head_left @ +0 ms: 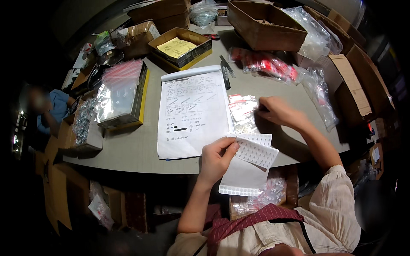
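Note:
My left hand [217, 158] pinches white sheets of small round stickers [255, 150] between thumb and fingers. The sheets hang over the table's near edge, one folded over another. At the right edge of a pile of small zip bags with red strips [242, 112], my right hand [276, 110] is curled with its fingers bent in. Whatever its fingertips may hold is hidden. Left of the bags lies a handwritten notepad [188, 145], its cover sheet rolled back. Two black pens [225, 73] rest beside the pad's upper right corner.
A box stacked with clear zip bags [119, 94] and a box of metal parts [87, 123] stand left. Behind them is a tray with a yellow note [177, 46]. Red-marked packets [269, 64] and cardboard boxes [268, 30] lie beyond. Below is a box of bagged washers [273, 192]. Someone in blue sits far left.

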`<move>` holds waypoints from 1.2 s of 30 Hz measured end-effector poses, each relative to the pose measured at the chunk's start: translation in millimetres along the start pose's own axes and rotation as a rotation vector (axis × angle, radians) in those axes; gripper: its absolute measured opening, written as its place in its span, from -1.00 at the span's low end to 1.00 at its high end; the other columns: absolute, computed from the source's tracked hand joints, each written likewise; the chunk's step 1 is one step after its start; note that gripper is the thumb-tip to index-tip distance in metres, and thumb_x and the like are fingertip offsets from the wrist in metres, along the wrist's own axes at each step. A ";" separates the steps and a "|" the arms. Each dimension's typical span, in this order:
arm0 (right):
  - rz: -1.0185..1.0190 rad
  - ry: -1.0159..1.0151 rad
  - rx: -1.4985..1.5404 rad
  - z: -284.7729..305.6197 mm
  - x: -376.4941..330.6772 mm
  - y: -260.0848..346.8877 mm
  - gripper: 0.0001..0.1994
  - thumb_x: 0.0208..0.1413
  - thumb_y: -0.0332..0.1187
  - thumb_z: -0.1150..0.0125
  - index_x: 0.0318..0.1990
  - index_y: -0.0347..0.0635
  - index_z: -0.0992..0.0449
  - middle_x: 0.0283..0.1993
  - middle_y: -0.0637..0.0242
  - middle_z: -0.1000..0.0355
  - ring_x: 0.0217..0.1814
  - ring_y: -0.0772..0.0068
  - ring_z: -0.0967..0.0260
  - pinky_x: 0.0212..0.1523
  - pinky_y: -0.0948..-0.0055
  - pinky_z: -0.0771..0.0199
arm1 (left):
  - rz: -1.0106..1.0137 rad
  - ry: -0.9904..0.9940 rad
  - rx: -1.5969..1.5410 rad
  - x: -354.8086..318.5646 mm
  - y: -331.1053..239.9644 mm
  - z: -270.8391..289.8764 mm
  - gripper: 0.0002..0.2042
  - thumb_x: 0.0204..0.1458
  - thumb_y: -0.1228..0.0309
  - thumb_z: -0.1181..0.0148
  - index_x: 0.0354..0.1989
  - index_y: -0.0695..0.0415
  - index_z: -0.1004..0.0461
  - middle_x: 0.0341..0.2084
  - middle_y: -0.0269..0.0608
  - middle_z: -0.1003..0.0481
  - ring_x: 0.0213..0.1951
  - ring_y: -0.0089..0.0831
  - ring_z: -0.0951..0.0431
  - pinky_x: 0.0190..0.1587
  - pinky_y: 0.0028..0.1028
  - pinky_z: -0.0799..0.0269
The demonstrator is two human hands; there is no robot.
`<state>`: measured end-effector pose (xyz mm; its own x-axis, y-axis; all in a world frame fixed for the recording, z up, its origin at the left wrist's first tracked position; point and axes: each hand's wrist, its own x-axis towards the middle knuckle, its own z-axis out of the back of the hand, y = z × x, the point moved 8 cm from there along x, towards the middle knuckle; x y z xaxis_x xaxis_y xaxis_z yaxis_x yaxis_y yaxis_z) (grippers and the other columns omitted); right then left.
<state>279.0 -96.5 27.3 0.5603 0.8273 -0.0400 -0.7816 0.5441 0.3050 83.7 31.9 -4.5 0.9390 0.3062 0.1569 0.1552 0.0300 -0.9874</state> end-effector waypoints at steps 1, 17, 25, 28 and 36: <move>-0.083 0.044 -0.062 7.9 -5.1 -8.1 -0.70 0.12 -0.27 -0.39 -0.20 -0.37 -0.54 -0.26 -0.08 -0.57 -0.17 -0.11 -0.54 -0.18 0.09 -0.49 | 0.011 0.001 -0.003 -0.1 0.3 -0.2 -0.82 0.22 0.51 -0.26 -0.13 0.41 -0.61 -0.40 -0.23 -0.63 -0.35 -0.61 -0.54 -0.28 -0.57 -0.46; 0.192 -0.111 0.025 -1.5 -11.4 29.8 -0.81 0.10 -0.45 -0.31 -0.20 -0.33 -0.46 -0.24 -0.05 -0.53 -0.15 -0.17 -0.48 -0.13 0.02 -0.47 | 0.023 -0.004 -0.018 -0.4 1.1 1.2 -0.83 0.23 0.53 -0.25 -0.13 0.41 -0.62 -0.36 -0.26 -0.63 -0.32 -0.62 -0.54 -0.25 -0.58 -0.46; -0.144 0.098 0.026 26.3 -19.9 -12.2 -0.75 0.03 -0.34 -0.38 -0.24 -0.34 -0.52 -0.27 -0.05 -0.56 -0.14 -0.14 -0.53 -0.14 0.04 -0.49 | -0.014 0.000 0.010 -0.1 -4.4 -0.4 -0.83 0.21 0.53 -0.25 -0.14 0.41 -0.62 -0.35 -0.21 -0.65 -0.30 -0.57 -0.58 -0.22 -0.55 -0.49; -0.141 0.036 0.146 35.1 -25.8 -19.6 -0.76 0.05 -0.30 -0.39 -0.26 -0.31 -0.56 -0.29 -0.04 -0.58 -0.17 -0.12 -0.55 -0.15 0.05 -0.50 | -0.009 0.012 0.013 0.2 -0.2 -1.2 -0.83 0.20 0.52 -0.26 -0.15 0.41 -0.62 -0.35 -0.17 -0.66 -0.30 -0.54 -0.59 -0.21 -0.54 -0.50; -0.072 -0.003 -0.014 17.8 -39.9 -29.3 -0.68 0.08 -0.18 -0.41 -0.28 -0.31 -0.58 -0.37 -0.03 -0.55 -0.30 -0.07 -0.54 -0.29 0.10 -0.46 | -0.015 0.009 0.047 0.8 2.1 -2.1 -0.82 0.18 0.52 -0.28 -0.16 0.41 -0.62 -0.35 -0.15 -0.66 -0.29 -0.52 -0.60 -0.19 -0.52 -0.50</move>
<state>284.4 -147.9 37.0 0.6162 0.7854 -0.0587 -0.7427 0.6043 0.2885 85.4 30.1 -6.5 0.9394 0.2968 0.1715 0.1547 0.0794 -0.9848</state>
